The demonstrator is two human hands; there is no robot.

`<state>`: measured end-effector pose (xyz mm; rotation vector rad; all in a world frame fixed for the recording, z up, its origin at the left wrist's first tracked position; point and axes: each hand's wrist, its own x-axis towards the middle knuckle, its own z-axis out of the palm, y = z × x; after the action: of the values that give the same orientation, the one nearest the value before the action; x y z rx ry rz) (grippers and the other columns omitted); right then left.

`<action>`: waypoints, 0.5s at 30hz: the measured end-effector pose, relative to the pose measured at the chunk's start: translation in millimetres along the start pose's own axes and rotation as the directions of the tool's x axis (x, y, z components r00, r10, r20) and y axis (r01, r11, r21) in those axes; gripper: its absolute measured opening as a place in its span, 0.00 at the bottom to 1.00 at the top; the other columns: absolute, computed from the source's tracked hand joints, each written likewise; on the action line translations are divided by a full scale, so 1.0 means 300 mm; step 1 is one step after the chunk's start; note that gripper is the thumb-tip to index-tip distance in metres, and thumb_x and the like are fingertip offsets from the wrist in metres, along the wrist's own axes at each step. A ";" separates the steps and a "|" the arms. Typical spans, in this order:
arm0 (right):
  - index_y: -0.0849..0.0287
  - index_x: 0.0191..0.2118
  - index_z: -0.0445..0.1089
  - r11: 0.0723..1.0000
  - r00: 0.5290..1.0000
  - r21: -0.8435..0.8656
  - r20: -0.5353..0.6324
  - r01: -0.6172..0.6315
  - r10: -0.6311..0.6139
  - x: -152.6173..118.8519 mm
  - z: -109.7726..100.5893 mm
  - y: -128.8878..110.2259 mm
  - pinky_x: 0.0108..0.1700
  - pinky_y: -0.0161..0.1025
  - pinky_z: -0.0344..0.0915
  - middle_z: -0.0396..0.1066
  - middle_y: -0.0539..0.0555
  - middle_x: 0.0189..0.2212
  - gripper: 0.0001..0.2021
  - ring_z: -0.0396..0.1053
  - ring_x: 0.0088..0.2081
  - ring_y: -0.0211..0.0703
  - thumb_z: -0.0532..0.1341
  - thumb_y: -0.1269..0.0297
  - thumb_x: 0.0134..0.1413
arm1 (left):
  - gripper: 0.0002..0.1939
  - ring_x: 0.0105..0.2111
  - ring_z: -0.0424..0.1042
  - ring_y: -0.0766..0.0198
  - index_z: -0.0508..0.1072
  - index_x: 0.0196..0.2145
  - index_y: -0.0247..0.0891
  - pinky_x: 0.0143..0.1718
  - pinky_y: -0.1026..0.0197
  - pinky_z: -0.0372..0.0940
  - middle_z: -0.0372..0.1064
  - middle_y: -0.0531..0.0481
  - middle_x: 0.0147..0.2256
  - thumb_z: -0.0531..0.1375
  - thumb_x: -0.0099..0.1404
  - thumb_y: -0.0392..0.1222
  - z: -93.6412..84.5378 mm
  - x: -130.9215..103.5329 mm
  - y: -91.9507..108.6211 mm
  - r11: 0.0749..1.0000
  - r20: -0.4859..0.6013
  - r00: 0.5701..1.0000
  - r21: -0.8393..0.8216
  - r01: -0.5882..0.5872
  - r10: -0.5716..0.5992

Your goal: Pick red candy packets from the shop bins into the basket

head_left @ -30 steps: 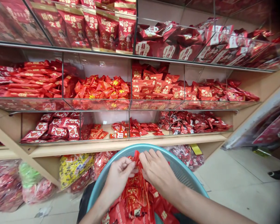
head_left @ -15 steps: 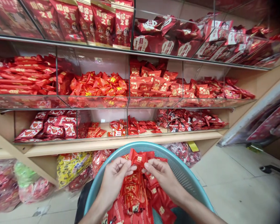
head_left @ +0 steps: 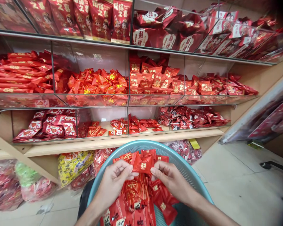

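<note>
Red packet point(head_left: 143, 164) pinched between both hands.

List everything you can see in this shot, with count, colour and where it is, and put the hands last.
red packet: one, red with gold print, held up over the basket between both hands
basket: one, teal mesh, bottom centre, in front of the shelves
loose packets: many, red, heaped in the basket
shelves: three tiers, pale wood with clear glass dividers, across the back
shelf sweets: many, red, piled in the glass compartments
yellow bag: one, yellow, on the floor under the lowest shelf
green bag: one, green, floor at left
floor: pale tiles, at right
left hand: grip on the packet's left edge
right hand: grip on its right edge
</note>
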<state>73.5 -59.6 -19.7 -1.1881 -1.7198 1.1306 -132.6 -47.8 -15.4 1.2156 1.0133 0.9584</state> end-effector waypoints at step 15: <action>0.59 0.30 0.67 0.999 0.996 -0.039 -0.085 0.000 -0.003 -0.039 0.000 -0.007 0.35 0.33 0.59 0.66 0.48 0.27 0.11 0.62 0.31 0.36 0.54 0.57 0.56 | 0.10 0.23 0.57 0.70 0.69 0.25 0.38 0.26 0.68 0.54 0.61 0.56 0.21 0.58 0.58 0.46 0.037 -0.006 0.002 0.981 0.015 0.997 0.178 -0.080 0.079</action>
<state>76.3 -71.2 -18.7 -1.2409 -1.6848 1.0355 -122.6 -52.5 -13.7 1.4161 1.0690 0.9392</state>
